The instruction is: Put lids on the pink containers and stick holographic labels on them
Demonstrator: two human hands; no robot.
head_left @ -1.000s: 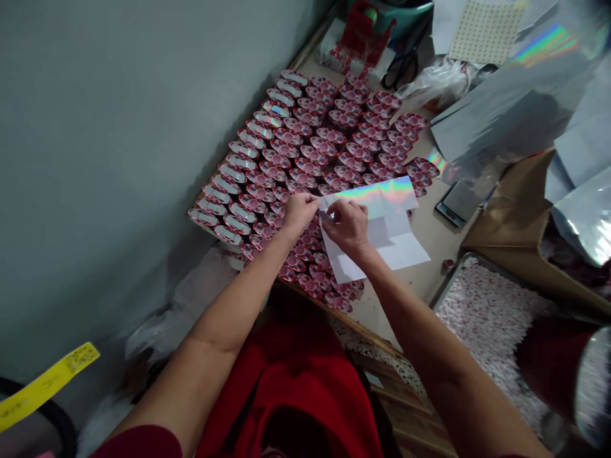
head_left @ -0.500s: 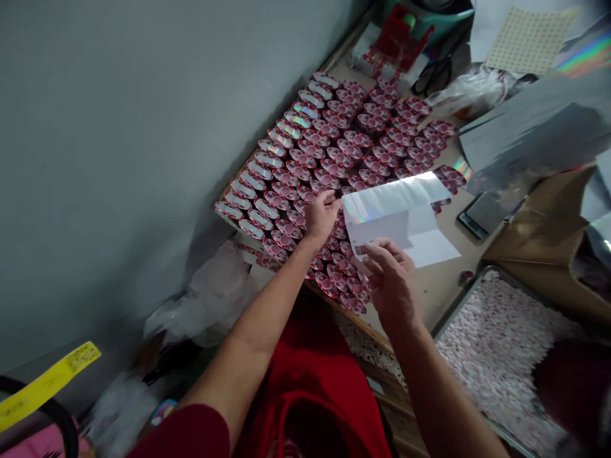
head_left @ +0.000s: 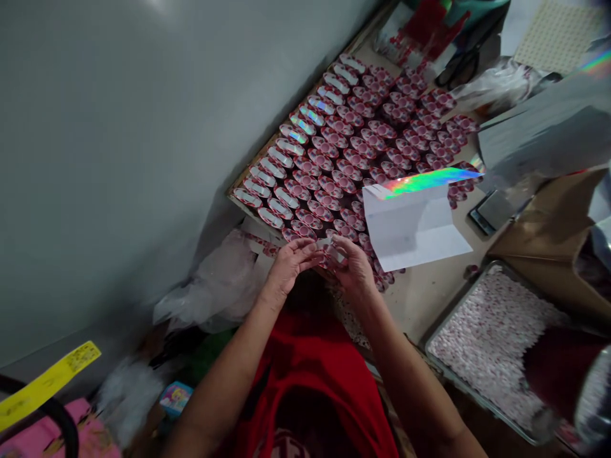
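Note:
Close to my body, at the table's near edge, my left hand (head_left: 292, 266) and my right hand (head_left: 354, 266) meet with bent fingers. Between their fingertips is a small silvery sticker strip (head_left: 337, 252); the fingers partly cover it. Right below and beyond the hands stand rows of small oval red-and-white pieces with pink round centres (head_left: 329, 199). Those along the wall side carry pale, shiny strips (head_left: 270, 217) across their tops. A white backing sheet (head_left: 405, 229) with a rainbow-shining band lies on the rows to the right of my right hand.
A tray (head_left: 432, 340) full of tiny pale pieces stands at the right, with a dark red container (head_left: 563, 366) in it. Behind are a cardboard box (head_left: 544, 222), a small scale-like device (head_left: 482, 219) and plastic bags (head_left: 501, 86). The grey wall (head_left: 143, 159) borders the left.
Both hands have left the backing sheet and drawn back toward my body, with the small strip between them. The sheet now lies untouched on the rows. The view has shifted slightly.

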